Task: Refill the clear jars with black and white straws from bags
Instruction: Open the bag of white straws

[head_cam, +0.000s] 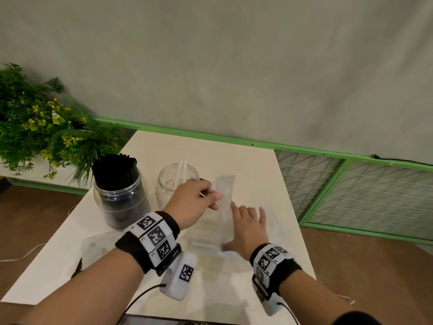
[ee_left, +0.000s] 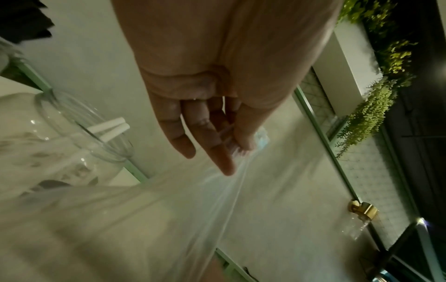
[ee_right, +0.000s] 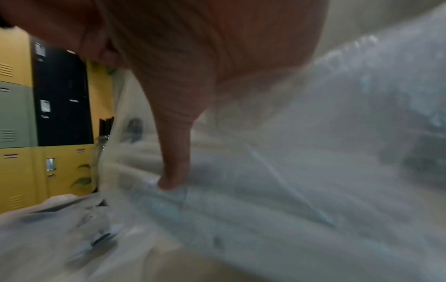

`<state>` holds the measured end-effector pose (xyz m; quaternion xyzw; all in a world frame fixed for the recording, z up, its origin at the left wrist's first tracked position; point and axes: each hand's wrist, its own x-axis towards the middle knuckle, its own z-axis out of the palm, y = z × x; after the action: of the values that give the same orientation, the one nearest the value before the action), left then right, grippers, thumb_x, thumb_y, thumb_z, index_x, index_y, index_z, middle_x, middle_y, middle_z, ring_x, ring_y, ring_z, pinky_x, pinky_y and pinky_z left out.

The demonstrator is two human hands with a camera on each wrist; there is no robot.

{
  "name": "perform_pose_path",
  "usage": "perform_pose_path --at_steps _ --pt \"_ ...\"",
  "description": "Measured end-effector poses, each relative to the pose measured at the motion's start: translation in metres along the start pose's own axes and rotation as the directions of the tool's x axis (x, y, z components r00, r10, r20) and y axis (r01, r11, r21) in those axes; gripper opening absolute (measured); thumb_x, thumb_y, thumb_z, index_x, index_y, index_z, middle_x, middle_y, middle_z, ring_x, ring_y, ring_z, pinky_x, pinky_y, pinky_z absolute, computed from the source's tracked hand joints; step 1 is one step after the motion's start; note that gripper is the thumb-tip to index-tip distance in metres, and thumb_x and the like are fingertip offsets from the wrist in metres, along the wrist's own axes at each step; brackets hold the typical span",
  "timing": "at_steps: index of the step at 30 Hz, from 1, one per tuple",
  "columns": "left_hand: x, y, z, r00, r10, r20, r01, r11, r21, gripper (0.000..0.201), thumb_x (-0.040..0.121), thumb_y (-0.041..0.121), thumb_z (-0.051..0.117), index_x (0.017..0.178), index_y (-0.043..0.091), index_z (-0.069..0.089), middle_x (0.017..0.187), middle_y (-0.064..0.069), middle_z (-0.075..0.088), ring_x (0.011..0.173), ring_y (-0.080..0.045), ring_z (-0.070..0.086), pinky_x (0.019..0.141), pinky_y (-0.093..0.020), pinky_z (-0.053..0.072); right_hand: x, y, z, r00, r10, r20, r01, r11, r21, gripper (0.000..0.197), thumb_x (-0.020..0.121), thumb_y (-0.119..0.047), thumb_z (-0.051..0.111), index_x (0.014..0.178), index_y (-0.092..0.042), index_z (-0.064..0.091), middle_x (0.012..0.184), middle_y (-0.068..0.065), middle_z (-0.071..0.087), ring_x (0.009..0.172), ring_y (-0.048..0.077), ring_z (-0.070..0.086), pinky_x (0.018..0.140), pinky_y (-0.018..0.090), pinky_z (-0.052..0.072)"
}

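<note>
On the tabletop [head_cam: 257,165], right of centre, a clear bag [head_cam: 225,207] of white straws lies lengthwise, its far end lifted toward the near-empty jar [head_cam: 174,184]. That jar holds two white straws [head_cam: 181,170]; the jar of black straws [head_cam: 121,195] just to its left is packed full. A second, crumpled bag [head_cam: 98,245] lies at the near left, apart from both hands.

Handling, as judged: the bag is thin, soft film, light and slippery, and it will sag and fold wherever it is unsupported. The straws inside are light and fairly stiff, liable to slide out together once the mouth tips down. The sound holds are a pinch at the mouth edge and a flat support along the body of the straw bundle. The jars look like glass or hard plastic; which one, I cannot tell. The near-empty one could be knocked over by a careless sweep.

Left hand [head_cam: 196,202]: thumb and fingers pinch the bag's upper end, beside the jar's rim; the left wrist view confirms film gripped between thumb [ee_left: 243,137] and fingertips.

Right hand [head_cam: 248,231]: fingers spread and largely straight, laid flat on the bag's lower half, pressing it to the tabletop. In the blurred right wrist view the thumb [ee_right: 173,171] bears down on the film; no pinch is evident.

The bag thus lies under the right palm and rises to the left hand.
</note>
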<state>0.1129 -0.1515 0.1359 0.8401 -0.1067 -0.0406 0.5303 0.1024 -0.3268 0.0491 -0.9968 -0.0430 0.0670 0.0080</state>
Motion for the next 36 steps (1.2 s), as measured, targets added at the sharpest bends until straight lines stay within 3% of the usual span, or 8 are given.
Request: perform_pose_path --at_steps 4,10,15,20,24,27,31,36 --pt "-0.002 -0.002 0.0 1.0 0.002 -0.006 -0.002 0.997 -0.077 0.016 0.09 0.017 0.062 0.077 0.008 0.061 0.089 -0.003 0.068 0.073 -0.008 0.071 0.075 -0.021 0.046 0.009 0.007 -0.001 0.999 -0.029 0.042 0.026 0.997 0.067 0.041 0.089 -0.043 0.059 0.122 -0.022 0.051 0.115 0.003 0.064 0.111 0.028 0.055 0.091 0.038 0.039" --pt "-0.009 -0.035 -0.027 0.99 -0.037 -0.138 0.004 0.973 -0.231 0.023 0.085 0.017 0.069 0.106 0.027 0.064 0.103 0.002 0.066 0.086 -0.015 0.065 0.078 -0.029 0.05 0.014 0.042 -0.024 0.998 0.051 0.042 -0.064 0.906 0.419 0.02 0.091 -0.033 0.062 0.099 -0.018 0.07 0.101 0.006 0.069 0.099 0.026 0.061 0.074 0.027 0.039" --pt "-0.033 -0.08 -0.041 0.976 -0.21 -0.061 0.183 0.935 -0.305 0.114 0.034 0.07 0.083 0.133 0.04 0.033 0.126 0.011 0.048 0.11 -0.01 0.054 0.087 -0.026 0.047 0.001 0.047 -0.043 0.995 0.044 -0.094 0.071 0.371 0.926 0.008 0.087 -0.013 0.069 0.088 -0.02 0.073 0.092 -0.004 0.074 0.094 0.012 0.067 0.084 0.022 0.049" --pt "-0.042 -0.08 -0.033 0.985 -0.164 0.061 0.175 0.929 -0.326 0.11 0.036 0.06 0.088 0.131 0.035 0.038 0.13 0.013 0.055 0.119 -0.002 0.052 0.1 -0.032 0.046 -0.008 -0.018 -0.069 0.956 -0.062 -0.286 0.287 0.001 0.958 0.017 0.09 -0.007 0.06 0.104 -0.01 0.07 0.099 -0.005 0.074 0.098 0.006 0.066 0.082 0.015 0.047" --pt "-0.043 -0.076 -0.067 0.99 -0.121 -0.067 0.08 0.895 -0.439 0.076 0.05 0.029 0.09 0.117 0.015 0.058 0.108 0.003 0.072 0.102 -0.012 0.067 0.083 -0.025 0.055 -0.003 -0.069 -0.072 0.907 -0.234 -0.351 0.377 0.075 0.923 0.019 0.092 -0.033 0.061 0.107 -0.023 0.067 0.104 -0.016 0.071 0.107 0.0 0.062 0.089 0.013 0.044" --pt "-0.048 -0.084 -0.103 0.983 -0.115 -0.141 0.055 0.927 -0.37 0.065 0.054 0.033 0.09 0.11 0.016 0.062 0.099 0.01 0.073 0.095 -0.008 0.069 0.077 -0.019 0.055 0.007 -0.094 -0.069 0.879 -0.41 -0.245 0.351 0.206 0.913 0.038 0.076 -0.029 0.079 0.111 -0.022 0.068 0.111 -0.006 0.071 0.111 0.009 0.063 0.099 0.032 0.048" --pt "-0.055 -0.101 -0.142 0.972 -0.132 -0.196 0.074 0.958 -0.277 0.084 0.043 0.05 0.088 0.115 0.015 0.062 0.106 0.007 0.072 0.1 -0.009 0.067 0.082 -0.023 0.055 0.019 -0.128 -0.054 0.913 -0.319 -0.254 0.359 0.334 0.871 0.027 0.073 -0.024 0.082 0.093 -0.036 0.069 0.105 -0.003 0.071 0.103 0.008 0.065 0.096 0.04 0.05" --pt "-0.073 -0.126 -0.168 0.959 -0.215 -0.182 0.182 0.966 -0.185 0.078 0.052 0.044 0.09 0.12 0.024 0.057 0.112 0.008 0.069 0.107 -0.006 0.063 0.091 -0.029 0.05 0.018 -0.162 -0.022 0.954 -0.256 -0.157 0.261 0.452 0.853 0.032 0.07 -0.045 0.078 0.083 -0.017 0.073 0.086 -0.002 0.073 0.085 0.012 0.069 0.084 0.043 0.053"
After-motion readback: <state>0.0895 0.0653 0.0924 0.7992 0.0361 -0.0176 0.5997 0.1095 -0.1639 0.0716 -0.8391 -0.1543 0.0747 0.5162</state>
